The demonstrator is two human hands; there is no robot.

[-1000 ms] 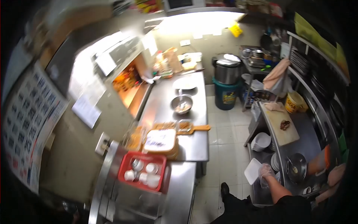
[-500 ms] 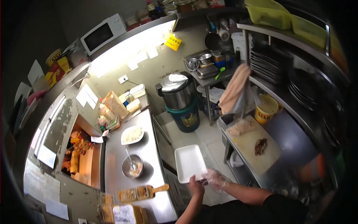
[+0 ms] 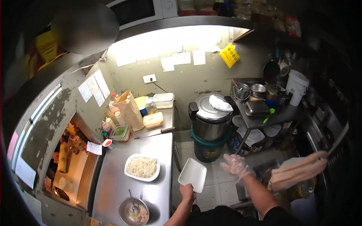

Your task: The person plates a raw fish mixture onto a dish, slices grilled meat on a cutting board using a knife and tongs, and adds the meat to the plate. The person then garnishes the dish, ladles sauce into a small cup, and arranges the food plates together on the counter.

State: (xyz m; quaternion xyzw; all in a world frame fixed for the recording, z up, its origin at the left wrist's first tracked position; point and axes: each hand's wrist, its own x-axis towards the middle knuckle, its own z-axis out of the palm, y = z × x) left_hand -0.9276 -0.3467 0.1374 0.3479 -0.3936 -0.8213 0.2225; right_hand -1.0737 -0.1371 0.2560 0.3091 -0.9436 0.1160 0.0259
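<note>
My bare left hand [image 3: 187, 193] grips the near edge of a white rectangular tray [image 3: 192, 175], which is tilted above the floor beside the counter. Nothing can be seen lying in the tray. To its right, my right hand [image 3: 237, 166] wears a clear plastic glove; its fingers are spread and hold nothing. On the steel counter to the left stand a white dish of rice [image 3: 142, 168] and a metal bowl [image 3: 124, 217] with a spoon and some pale food in it.
A large rice cooker [image 3: 211, 122] sits on a green bucket [image 3: 212, 150] ahead. On the counter lies a knife [image 3: 155, 133], near a paper bag [image 3: 129, 110] and food tubs. A pinkish cloth [image 3: 298, 171] hangs at the right, and pots crowd the back table [image 3: 260, 119].
My right hand has let go of the tray and moved forward and away, its fingers now spread. My left hand still holds the tray, now more tilted. The view has turned left toward the counter.
</note>
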